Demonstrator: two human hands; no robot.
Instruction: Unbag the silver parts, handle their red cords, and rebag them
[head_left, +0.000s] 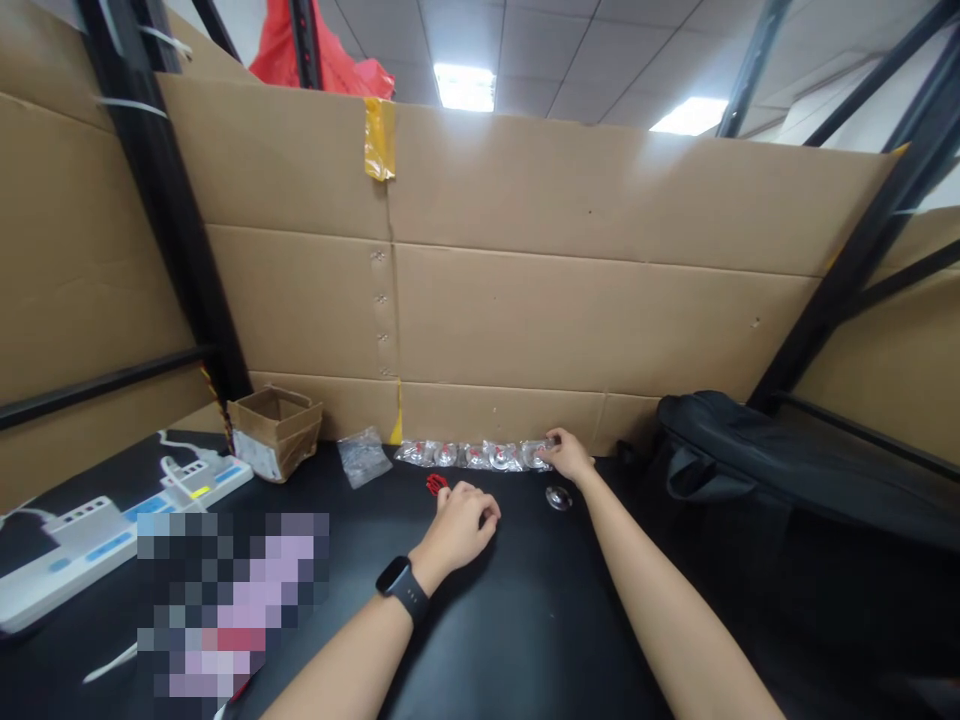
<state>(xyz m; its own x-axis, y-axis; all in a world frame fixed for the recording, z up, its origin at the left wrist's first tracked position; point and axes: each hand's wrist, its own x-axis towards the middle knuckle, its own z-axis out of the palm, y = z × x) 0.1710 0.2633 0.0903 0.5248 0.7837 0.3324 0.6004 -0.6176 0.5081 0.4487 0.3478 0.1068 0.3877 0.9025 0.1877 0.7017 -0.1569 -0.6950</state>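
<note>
A row of several clear plastic packets (474,456) with shiny round pieces and red bits inside lies along the foot of the cardboard wall. My right hand (570,457) reaches to the row's right end, its fingertips closed on the last packet. Just below that hand a loose shiny metal disc (558,498) rests on the black table. My left hand (463,520), with a dark watch on its wrist, is over the middle of the table, fingers curled; what they hold, if anything, is hidden. A small red coiled item (436,484) lies just beyond its fingers.
An empty clear bag (364,457) lies left of the row, beside an open cardboard box (276,430). White power strips (112,540) and a pixelated pinkish object (255,600) are at the left. A black bag (795,470) fills the right side.
</note>
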